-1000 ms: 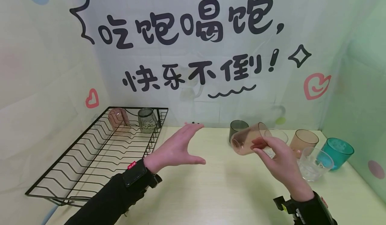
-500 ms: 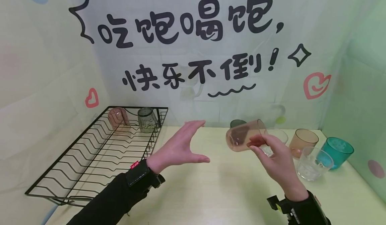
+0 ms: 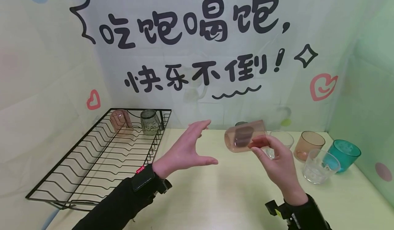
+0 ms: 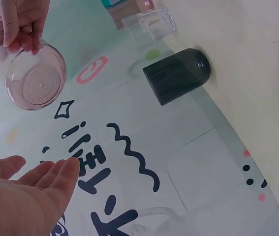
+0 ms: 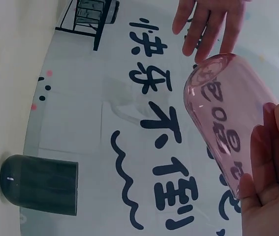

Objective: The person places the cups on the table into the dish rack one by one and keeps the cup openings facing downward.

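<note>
My right hand pinches a clear pink glass near its rim and holds it tilted on its side above the table, its base pointing left. In the right wrist view the pink glass shows the wall lettering through it. My left hand hovers left of the glass, thumb and fingers spread wide apart, holding nothing. A gap lies between its fingertips and the glass base. Behind the held glass stands a dark grey glass, mostly hidden in the head view but plain in both wrist views.
A black wire rack on the left holds an upside-down pink glass and a grey glass. On the right stand two clear glasses, an amber glass and a teal glass. A lettered cloth backs the table.
My right hand has carried the pink glass left and slightly up, turning it closer to level. The left hand has drifted a little right and up, so the gap between them has narrowed.
</note>
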Demonstrator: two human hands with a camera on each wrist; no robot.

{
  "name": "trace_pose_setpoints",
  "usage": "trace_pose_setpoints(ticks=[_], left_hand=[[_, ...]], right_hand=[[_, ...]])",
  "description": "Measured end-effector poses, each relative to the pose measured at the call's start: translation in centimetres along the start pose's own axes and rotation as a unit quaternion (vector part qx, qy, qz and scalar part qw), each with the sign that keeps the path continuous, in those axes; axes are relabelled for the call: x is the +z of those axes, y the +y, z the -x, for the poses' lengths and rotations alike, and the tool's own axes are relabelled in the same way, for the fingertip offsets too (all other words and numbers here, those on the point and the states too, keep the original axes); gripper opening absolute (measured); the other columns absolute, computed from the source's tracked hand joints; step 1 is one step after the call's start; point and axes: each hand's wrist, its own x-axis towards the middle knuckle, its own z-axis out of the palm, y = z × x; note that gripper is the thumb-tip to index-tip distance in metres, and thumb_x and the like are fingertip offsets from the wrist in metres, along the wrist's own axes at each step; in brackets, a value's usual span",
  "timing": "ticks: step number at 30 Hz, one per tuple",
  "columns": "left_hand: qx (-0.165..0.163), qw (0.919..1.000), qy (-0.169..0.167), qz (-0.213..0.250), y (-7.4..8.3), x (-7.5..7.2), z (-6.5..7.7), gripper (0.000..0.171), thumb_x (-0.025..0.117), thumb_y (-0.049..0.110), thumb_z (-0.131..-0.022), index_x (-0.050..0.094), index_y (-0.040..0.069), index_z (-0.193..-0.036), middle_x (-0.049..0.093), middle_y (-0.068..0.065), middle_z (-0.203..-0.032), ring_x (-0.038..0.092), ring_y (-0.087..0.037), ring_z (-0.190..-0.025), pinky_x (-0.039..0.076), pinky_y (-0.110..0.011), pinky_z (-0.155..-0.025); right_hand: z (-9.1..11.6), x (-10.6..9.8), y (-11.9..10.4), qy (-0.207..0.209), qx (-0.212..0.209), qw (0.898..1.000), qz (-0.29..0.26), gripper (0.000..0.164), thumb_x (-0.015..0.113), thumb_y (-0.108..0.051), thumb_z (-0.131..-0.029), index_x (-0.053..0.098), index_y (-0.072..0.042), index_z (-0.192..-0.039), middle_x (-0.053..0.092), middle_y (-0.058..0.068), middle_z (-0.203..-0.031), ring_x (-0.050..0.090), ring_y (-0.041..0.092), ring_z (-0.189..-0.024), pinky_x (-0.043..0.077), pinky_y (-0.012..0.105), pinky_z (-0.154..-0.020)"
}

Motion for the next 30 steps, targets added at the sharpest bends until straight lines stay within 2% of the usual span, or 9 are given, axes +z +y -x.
trace_pose_setpoints(ticks=[9, 16, 20, 30], left_hand=[[0.02, 0.9995, 0.021, 0.012, 0.4, 0.4, -0.1, 0.107, 0.093, 0.03, -0.068, 0.032, 0.006, -0.153, 0.04, -0.006, -0.149, 0.04, -0.018, -0.131, 0.043, -0.034, -0.105], [0.024, 0.9989, 0.033, 0.025, 0.5, 0.7, -0.1, 0.108, 0.093, 0.029, -0.067, 0.031, 0.006, -0.153, 0.04, -0.005, -0.149, 0.04, -0.017, -0.132, 0.044, -0.035, -0.104], [0.024, 0.9982, 0.04, 0.037, 0.6, 0.9, -0.1, 0.107, 0.093, 0.027, -0.067, 0.032, 0.007, -0.153, 0.041, -0.005, -0.149, 0.04, -0.017, -0.132, 0.044, -0.035, -0.104], [0.024, 0.9945, 0.046, 0.091, 0.8, 1.2, -0.1, 0.102, 0.094, 0.02, -0.067, 0.036, 0.006, -0.15, 0.044, -0.006, -0.146, 0.043, -0.021, -0.132, 0.047, -0.029, -0.101]], right_hand=[[0.1, 0.9, -0.9, 0.005, 0.039, 0.997, -0.066, 0.027, 0.067, 0.019, -0.083, 0.066, 0.005, -0.106, 0.07, 0.004, -0.097, 0.062, 0.012, -0.09, 0.046, 0.019, -0.087], [0.2, 1.6, -1.5, 0.001, 0.046, 0.993, -0.109, 0.025, 0.065, 0.022, -0.082, 0.063, 0.009, -0.104, 0.069, 0.002, -0.096, 0.064, 0.012, -0.091, 0.048, 0.018, -0.088], [0.4, 2.1, -1.8, 0.002, 0.072, 0.99, -0.12, 0.023, 0.065, 0.02, -0.083, 0.062, 0.01, -0.104, 0.069, 0.0, -0.096, 0.065, 0.011, -0.092, 0.049, 0.018, -0.089], [0.6, 2.8, -2.4, 0.005, 0.097, 0.983, -0.158, 0.018, 0.065, 0.016, -0.086, 0.062, 0.01, -0.103, 0.071, 0.002, -0.096, 0.066, 0.013, -0.092, 0.051, 0.019, -0.084]])
